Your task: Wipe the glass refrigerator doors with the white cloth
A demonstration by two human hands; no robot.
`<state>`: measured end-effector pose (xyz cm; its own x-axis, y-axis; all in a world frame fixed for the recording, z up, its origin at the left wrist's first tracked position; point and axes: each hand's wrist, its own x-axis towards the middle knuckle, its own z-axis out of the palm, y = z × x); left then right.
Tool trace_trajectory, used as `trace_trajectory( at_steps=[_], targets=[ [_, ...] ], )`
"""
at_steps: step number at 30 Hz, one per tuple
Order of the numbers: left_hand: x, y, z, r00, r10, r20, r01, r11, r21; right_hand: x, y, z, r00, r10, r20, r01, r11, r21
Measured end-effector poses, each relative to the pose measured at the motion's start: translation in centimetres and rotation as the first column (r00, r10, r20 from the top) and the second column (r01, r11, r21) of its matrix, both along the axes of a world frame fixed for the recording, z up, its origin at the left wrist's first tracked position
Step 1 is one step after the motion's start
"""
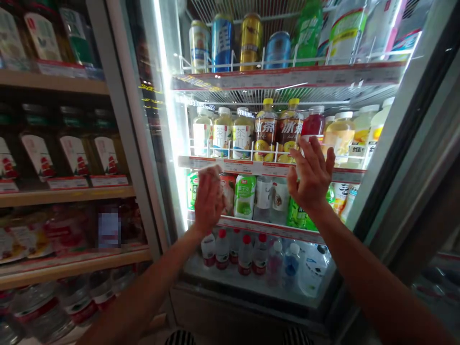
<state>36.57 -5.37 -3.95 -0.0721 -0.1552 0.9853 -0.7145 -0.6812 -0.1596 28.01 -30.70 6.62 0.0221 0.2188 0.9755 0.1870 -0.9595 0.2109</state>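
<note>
My left hand [209, 199] is raised before a lit drinks fridge, level with its middle shelves. It is slightly blurred, and a pale, crumpled cloth [210, 169] shows at its fingertips, pressed under the hand. My right hand [309, 175] is up to the right, fingers spread and bent, with nothing in it. Both hands are in front of the fridge's glass door [161, 124], which carries yellow reflections. Whether the right fingertips touch the glass I cannot tell. Behind the hands stand iced tea bottles [266, 132] with yellow caps and a green carton [245, 196].
Cans [250, 40] line the top fridge shelf. Small red-capped bottles [246, 256] and a large clear jug [313, 270] stand at the bottom. To the left, a wooden shelf [72, 194] bears bottles and packets. A dark door frame [398, 191] runs along the right.
</note>
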Motion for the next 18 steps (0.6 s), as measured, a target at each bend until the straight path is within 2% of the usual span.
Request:
trace_trajectory(
  at_steps=[2,3,4,6,8,9,10,12,14,15,16,18],
  targets=[
    [-0.2,-0.6,-0.2,0.997,-0.008,0.077,-0.010,0.971,0.238,-0.1,0.0,0.0,1.000,-0.003,-0.002,0.003,1.000,0.005],
    [-0.2,-0.5,0.0,0.996,-0.016,0.089,-0.010,0.958,0.286,-0.1,0.0,0.0,1.000,-0.006,0.000,0.006,1.000,0.003],
    [0.0,-0.2,0.3,0.996,-0.016,0.086,-0.006,0.968,0.249,-0.1,0.0,0.0,1.000,-0.011,0.002,0.011,1.000,0.001],
    [0.6,0.6,1.5,0.999,0.002,0.050,0.000,1.000,-0.020,0.0,0.0,0.0,1.000,-0.019,0.010,0.019,1.000,-0.007],
    [0.9,0.8,2.9,0.999,0.022,0.028,-0.014,0.965,-0.263,0.0,0.0,0.0,0.999,-0.026,0.025,0.026,1.000,-0.011],
    [0.7,0.5,3.4,0.999,0.032,0.030,-0.022,0.956,-0.292,0.1,0.0,0.0,0.999,-0.030,0.033,0.030,0.999,-0.011],
    [0.4,-0.2,3.7,0.998,0.039,0.044,-0.027,0.968,-0.249,0.1,0.0,0.0,0.999,-0.034,0.039,0.035,0.999,-0.014],
    [-0.5,-1.9,4.0,0.994,0.025,0.111,-0.026,1.000,0.006,0.1,0.0,0.0,0.998,-0.043,0.054,0.044,0.999,-0.025],
    [-1.2,-3.2,4.1,0.984,-0.014,0.177,-0.035,0.962,0.272,0.1,0.0,-0.1,0.997,-0.050,0.065,0.052,0.998,-0.037],
    [-1.3,-3.4,4.2,0.981,-0.020,0.193,-0.045,0.944,0.326,0.0,0.0,-0.1,0.996,-0.052,0.066,0.055,0.998,-0.041],
    [-1.3,-3.4,4.6,0.981,-0.009,0.193,-0.050,0.952,0.301,0.0,-0.1,-0.2,0.996,-0.054,0.065,0.057,0.997,-0.045],
    [-1.0,-2.8,5.5,0.994,0.026,0.104,-0.034,0.997,0.076,0.0,-0.1,-0.3,0.996,-0.058,0.061,0.061,0.997,-0.054]
  ],
)
